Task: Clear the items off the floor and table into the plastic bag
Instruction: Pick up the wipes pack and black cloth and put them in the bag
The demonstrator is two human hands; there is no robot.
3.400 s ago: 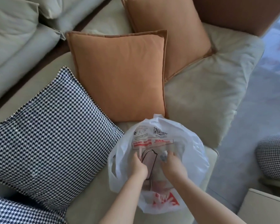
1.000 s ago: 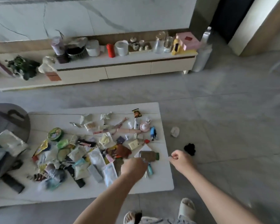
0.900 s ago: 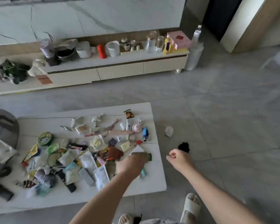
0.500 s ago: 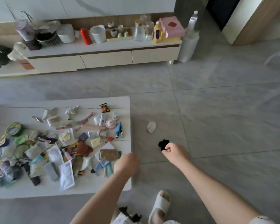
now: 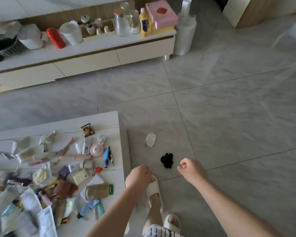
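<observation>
From the head view, the left hand [image 5: 139,175] and right hand [image 5: 190,170] both hang over the grey floor [image 5: 229,117] with their grip curled into loose fists, holding nothing that can be seen. A black scrunchie [image 5: 167,160] lies on the floor just beside the right hand at its ten o'clock, and a small white packet [image 5: 150,139] sits at twelve o'clock from the left hand. The white table [image 5: 109,120] at nine o'clock is littered with wrappers, tubes and sachets; no plastic bag is in sight.
</observation>
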